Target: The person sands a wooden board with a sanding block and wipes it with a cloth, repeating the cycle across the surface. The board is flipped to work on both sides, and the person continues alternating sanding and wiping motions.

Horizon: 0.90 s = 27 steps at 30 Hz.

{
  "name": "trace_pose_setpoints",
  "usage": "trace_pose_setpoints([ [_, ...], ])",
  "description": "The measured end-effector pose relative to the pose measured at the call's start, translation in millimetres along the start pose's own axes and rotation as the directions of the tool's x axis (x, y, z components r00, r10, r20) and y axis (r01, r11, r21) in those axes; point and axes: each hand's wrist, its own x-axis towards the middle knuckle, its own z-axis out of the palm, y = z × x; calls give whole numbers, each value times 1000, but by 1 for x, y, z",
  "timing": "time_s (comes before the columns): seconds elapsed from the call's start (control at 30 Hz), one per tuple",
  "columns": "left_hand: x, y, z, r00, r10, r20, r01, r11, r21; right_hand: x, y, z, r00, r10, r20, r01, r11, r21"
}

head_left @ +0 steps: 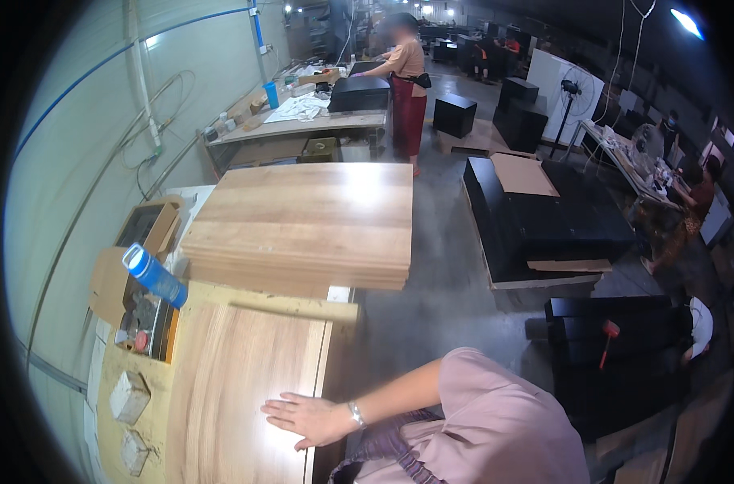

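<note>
My right hand [309, 419] lies flat, palm down with fingers spread, on a wood-grain board [238, 363] on the yellowish workbench [111, 436]. Nothing is held in it, and a silvery band circles the wrist. A narrow gap or line runs along the board's right side near my wrist. Beyond this board a stack of similar wood-grain panels [302, 210] rises higher. My left hand is out of view.
Left of the board are a blue bottle [156, 276], an open cardboard box [109, 282] with small items, and two pale blocks [130, 397]. Right, black panels [544, 214] are stacked; a red mallet [609, 339] lies on others. A co-worker [406, 89] stands at the far table.
</note>
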Motion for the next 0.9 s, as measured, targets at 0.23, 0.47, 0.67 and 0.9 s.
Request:
trace_pose_setpoints([
  [0.23,-62,-75,-12,967,242,77,-251,958,142,-3,-23,37,924,-11,-382,-72,977,-202],
  [0.47,-79,-59,16,967,154,203,-158,987,3,-12,-26,44,893,39,-449,-162,957,-239],
  [0.67,-99,-59,11,996,44,-78,-55,989,-141,-7,-42,30,848,-4,-530,-79,988,-134],
  [0.9,-114,-78,-23,973,-119,-198,140,985,98,-5,-36,38,850,-15,-526,-126,965,-230],
])
